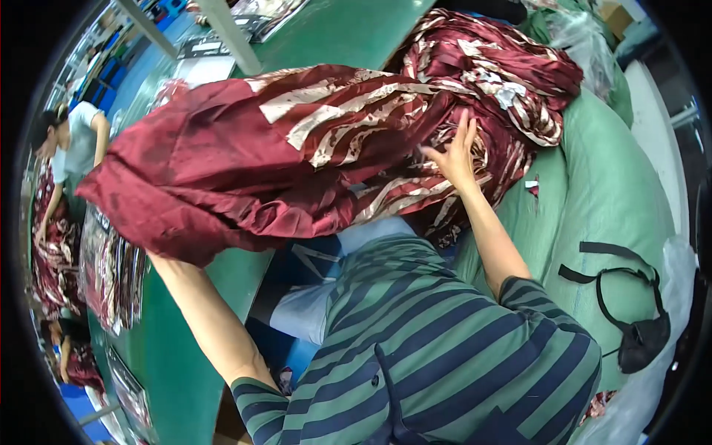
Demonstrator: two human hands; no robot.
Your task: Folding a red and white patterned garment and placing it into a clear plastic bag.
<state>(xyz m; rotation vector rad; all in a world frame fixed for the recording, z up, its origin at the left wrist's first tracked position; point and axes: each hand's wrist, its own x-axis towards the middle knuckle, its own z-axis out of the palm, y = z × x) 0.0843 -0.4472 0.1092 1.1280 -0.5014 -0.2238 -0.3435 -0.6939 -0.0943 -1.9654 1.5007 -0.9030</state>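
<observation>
While right hand (454, 152) lies spread on maroon patterned fabric (297, 156), left hand hidden beneath; fabric bunched, unfolded, over green counter (185, 356).

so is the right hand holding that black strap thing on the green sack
No, the right hand lies on the maroon fabric; the black strap lies apart, untouched.

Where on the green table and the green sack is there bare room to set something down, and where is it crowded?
Bare room: the green table beyond the dark red cloth, its near strip beside the left forearm, and the green sack between the right hand and the black strap bag. Crowded: the middle, under the cloth, and the table's left edge with stacked packets.
</observation>
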